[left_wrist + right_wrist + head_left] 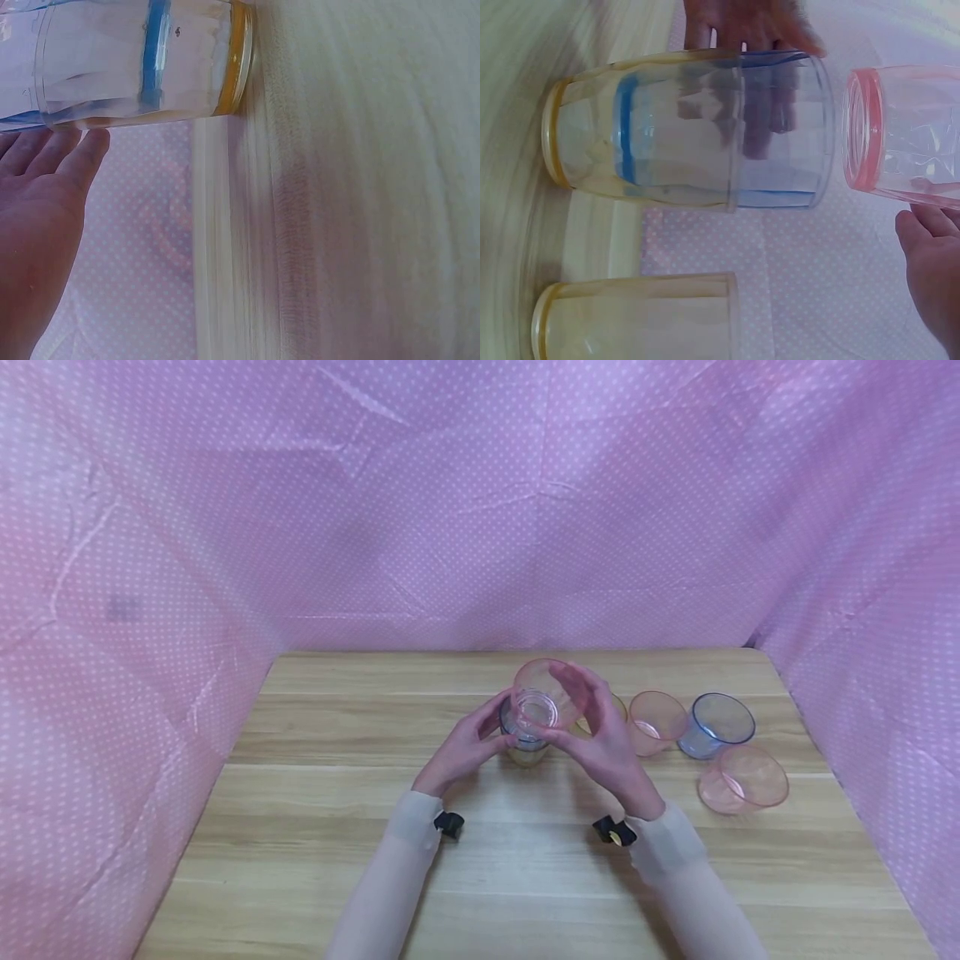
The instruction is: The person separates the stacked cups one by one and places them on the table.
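Note:
Near the table's middle a clear blue cup [795, 169] sits nested in a clear yellow cup [585, 139], which stands upright on the tabletop. My left hand [468, 743] holds this pair from the left, thumb in front and fingers behind the blue cup. Through its clear wall, those fingers show in the right wrist view. Just above the blue rim is a clear pink cup [534, 675], gripped from the right by my right hand [609, 739]. A small gap separates the pink base from the blue rim in the right wrist view.
Close beside the stack, partly behind my right hand, stands another yellow cup [637, 322]. Farther right are a pink cup [657, 718], a blue cup [708, 739] and one more pink cup [742, 781]. Pink dotted cloth [450, 527] surrounds the wooden table [337, 860].

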A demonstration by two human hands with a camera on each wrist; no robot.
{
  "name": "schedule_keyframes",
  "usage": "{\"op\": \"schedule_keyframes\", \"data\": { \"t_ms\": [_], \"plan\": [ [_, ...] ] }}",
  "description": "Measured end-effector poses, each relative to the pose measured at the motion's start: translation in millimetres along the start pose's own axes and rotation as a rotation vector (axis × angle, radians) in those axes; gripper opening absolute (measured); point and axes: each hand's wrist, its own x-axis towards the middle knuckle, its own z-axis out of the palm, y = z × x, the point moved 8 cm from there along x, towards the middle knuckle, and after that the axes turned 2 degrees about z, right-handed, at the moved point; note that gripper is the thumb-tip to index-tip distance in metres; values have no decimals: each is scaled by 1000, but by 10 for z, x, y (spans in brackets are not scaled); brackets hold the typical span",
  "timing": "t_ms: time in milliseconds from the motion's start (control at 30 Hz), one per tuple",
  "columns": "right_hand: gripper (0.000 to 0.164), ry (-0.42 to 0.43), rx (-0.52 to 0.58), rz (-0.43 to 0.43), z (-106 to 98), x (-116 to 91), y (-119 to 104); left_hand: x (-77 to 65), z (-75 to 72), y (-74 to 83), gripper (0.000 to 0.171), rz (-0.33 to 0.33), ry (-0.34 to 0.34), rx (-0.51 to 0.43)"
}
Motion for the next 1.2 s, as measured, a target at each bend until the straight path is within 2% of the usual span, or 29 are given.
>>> {"op": "schedule_keyframes", "data": {
  "t_ms": [200,467,700,967,1200],
  "plan": [
    [86,13,-7,-30,-48,-20,-80,-8,5,-11,77,-14,-6,-8],
    [92,36,10,-38,-140,-77,-177,-8,11,1,77,1,1,-10],
    [89,56,72,-96,-283,-152,-282,-6,5,-6,76,1,10,0],
    [86,102,136,-102,-444,-229,-343,-11,6,15,76,11,6,-10],
    [89,109,83,-95,-556,-308,-398,-19,6,8,77,-5,9,-19]
  ]
}}
